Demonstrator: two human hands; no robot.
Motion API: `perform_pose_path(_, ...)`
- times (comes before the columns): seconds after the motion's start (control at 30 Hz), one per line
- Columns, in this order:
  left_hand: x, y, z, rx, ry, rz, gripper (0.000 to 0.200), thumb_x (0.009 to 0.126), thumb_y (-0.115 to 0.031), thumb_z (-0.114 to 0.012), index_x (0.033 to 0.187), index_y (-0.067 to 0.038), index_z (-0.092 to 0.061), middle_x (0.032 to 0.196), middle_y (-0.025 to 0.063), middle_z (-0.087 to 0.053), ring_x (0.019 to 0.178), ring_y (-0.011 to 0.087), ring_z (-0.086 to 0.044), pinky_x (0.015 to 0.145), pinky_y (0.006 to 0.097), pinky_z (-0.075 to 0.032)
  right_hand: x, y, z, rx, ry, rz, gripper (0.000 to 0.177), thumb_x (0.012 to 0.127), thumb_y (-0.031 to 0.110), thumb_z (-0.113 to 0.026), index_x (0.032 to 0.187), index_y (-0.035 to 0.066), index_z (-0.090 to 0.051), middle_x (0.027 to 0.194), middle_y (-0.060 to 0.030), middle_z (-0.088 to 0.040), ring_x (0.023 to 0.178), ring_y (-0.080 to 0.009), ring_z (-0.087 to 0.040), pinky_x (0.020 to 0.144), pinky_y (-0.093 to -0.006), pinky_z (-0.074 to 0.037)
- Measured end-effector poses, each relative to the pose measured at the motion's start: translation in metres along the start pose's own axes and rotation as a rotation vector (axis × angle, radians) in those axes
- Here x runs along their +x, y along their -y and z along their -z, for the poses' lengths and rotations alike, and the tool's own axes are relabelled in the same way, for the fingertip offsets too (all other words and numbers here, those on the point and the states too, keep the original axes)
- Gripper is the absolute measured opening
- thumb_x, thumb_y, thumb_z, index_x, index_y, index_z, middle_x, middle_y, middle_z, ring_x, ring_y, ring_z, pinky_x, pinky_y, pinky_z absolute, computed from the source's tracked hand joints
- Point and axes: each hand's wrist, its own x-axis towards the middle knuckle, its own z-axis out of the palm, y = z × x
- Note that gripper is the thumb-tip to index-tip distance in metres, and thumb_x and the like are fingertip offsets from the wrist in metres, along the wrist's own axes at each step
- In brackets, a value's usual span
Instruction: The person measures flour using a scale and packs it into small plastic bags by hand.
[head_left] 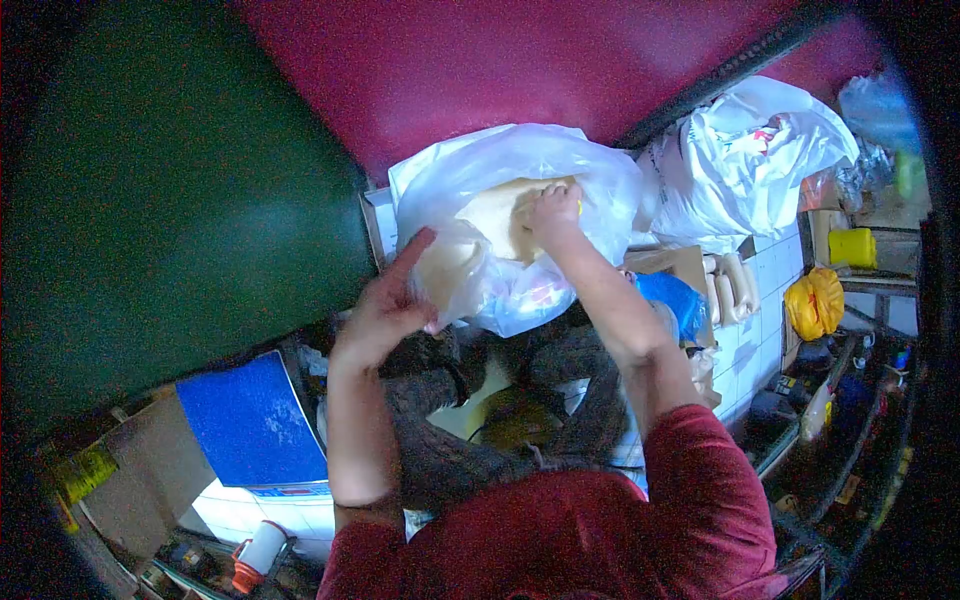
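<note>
Touching plastic bag with left hand, fingers apart | resting right hand in pale powder inside, finger closure unclear

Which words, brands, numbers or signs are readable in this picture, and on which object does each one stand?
No text is readable.
White plastic bag at right: red print, too blurred.
Open plastic bag: coloured patch on its near side, too blurred to tell if it is lettering.
Blue panel: markings along its lower edge, too small.
</note>
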Motion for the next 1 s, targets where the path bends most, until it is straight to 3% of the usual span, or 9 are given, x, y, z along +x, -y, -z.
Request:
perform_pose_path(0.13,0.004,-0.002,0.004,-0.066,-0.003,0.068,0.081,0.067,0.007,-0.056,0.140,-0.001,-0.022,0.137,0.0063,-0.035,0.074,0.0082,-0.051,0.065,0.0237,-0.045,0.030,0.028,-0.024,0.292,-0.021,-0.036,0.052,0.075,0.036,-0.058,0.117,0.006,-0.052,0.120,-0.0111,-0.051,0.110,-0.0237,-0.050,0.090,-0.0413,-0.033)
perform_pose_path(0.23,0.008,-0.003,0.002,-0.058,0.034,0.028,0.081,0.068,0.008,-0.056,0.140,-0.002,-0.021,0.139,0.0061,-0.032,0.082,0.0079,-0.050,0.068,0.0237,-0.045,0.035,0.046,-0.024,0.414,-0.140,0.026,0.043,0.076,0.030,-0.059,0.113,0.006,-0.056,0.107,-0.0107,-0.059,0.104,-0.0239,-0.055,0.086,-0.0422,-0.036)
perform_pose_path(0.43,0.017,0.003,0.009,0.191,0.063,-0.039,0.083,0.067,0.003,-0.059,0.141,-0.004,-0.022,0.140,0.0061,-0.031,0.092,0.0104,-0.048,0.074,0.0243,-0.044,0.080,0.086,-0.034,0.697,0.114,0.060,0.056,0.068,0.034,-0.070,0.115,0.008,-0.054,0.109,-0.0112,-0.058,0.105,-0.0253,-0.054,0.085,-0.0422,-0.037)
perform_pose_path(0.57,0.021,0.000,0.002,0.180,0.030,0.000,0.084,0.065,0.001,-0.060,0.141,-0.004,-0.022,0.139,0.0067,-0.032,0.091,0.0115,-0.050,0.073,0.0246,-0.046,0.081,0.089,-0.041,1.070,0.100,0.056,0.066,0.065,0.037,-0.072,0.119,0.007,-0.050,0.116,-0.0148,-0.055,0.109,-0.0281,-0.052,0.090,-0.0462,-0.035)
perform_pose_path(0.63,0.022,-0.004,-0.002,0.101,0.031,0.046,0.084,0.064,0.002,-0.059,0.140,-0.004,-0.023,0.138,0.0069,-0.034,0.091,0.0115,-0.052,0.072,0.0239,-0.046,0.072,0.086,-0.037,1.338,0.096,0.025,0.069,0.065,0.037,-0.071,0.123,0.007,-0.047,0.120,-0.0166,-0.053,0.112,-0.0291,-0.050,0.094,-0.0485,-0.033)
perform_pose_path(0.73,0.020,-0.010,-0.009,0.153,-0.002,0.018,0.084,0.063,0.004,-0.058,0.140,-0.005,-0.026,0.135,0.0072,-0.040,0.088,0.0101,-0.053,0.070,0.0228,-0.046,0.071,0.073,-0.058,1.468,-0.142,0.113,0.071,0.065,0.033,-0.072,0.126,0.008,-0.044,0.122,-0.0182,-0.052,0.113,-0.0316,-0.049,0.097,-0.0451,-0.034)
perform_pose_path(0.83,0.024,-0.001,-0.013,0.129,-0.071,-0.102,0.082,0.062,0.004,-0.057,0.139,-0.006,-0.029,0.131,0.0064,-0.044,0.082,0.0086,-0.054,0.068,0.0223,-0.046,0.050,0.037,-0.070,1.506,-0.155,0.118,0.070,0.065,0.028,-0.072,0.125,0.005,-0.044,0.118,-0.0191,-0.053,0.111,-0.0308,-0.051,0.095,-0.0380,-0.038)
perform_pose_path(0.93,0.019,-0.009,-0.024,-0.111,-0.078,-0.064,0.081,0.062,0.004,-0.056,0.138,-0.007,-0.030,0.130,0.0088,-0.044,0.078,0.0094,-0.055,0.066,0.0229,-0.046,0.008,-0.004,-0.056,1.492,-0.199,0.153,0.069,0.064,0.024,-0.073,0.122,0.001,-0.045,0.113,-0.0203,-0.056,0.106,-0.0290,-0.054,0.091,-0.0329,-0.042)
perform_pose_path(1.0,0.019,-0.010,-0.028,-0.056,-0.082,-0.061,0.081,0.062,0.004,-0.055,0.138,-0.005,-0.029,0.124,0.0115,-0.048,0.075,0.0108,-0.056,0.065,0.0236,-0.046,-0.018,-0.034,-0.048,1.497,-0.176,0.218,0.067,0.062,0.023,-0.073,0.119,-0.003,-0.047,0.106,-0.0202,-0.058,0.100,-0.0267,-0.056,0.087,-0.0326,-0.043)
